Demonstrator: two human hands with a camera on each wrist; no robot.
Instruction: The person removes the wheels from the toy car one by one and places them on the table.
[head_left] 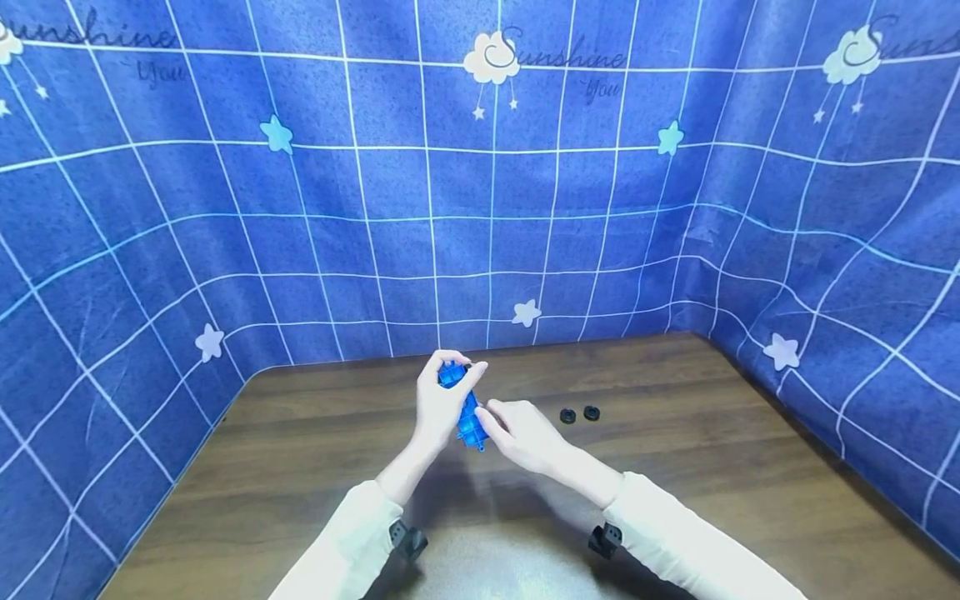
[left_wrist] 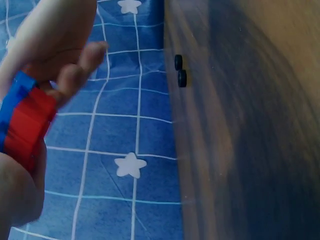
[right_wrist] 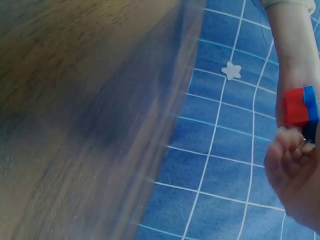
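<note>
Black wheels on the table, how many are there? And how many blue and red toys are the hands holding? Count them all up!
Black wheels: 2, lying side by side on the table.
Blue and red block toy: 1, held by the left hand and the right hand.
Total: 3 things.
</note>
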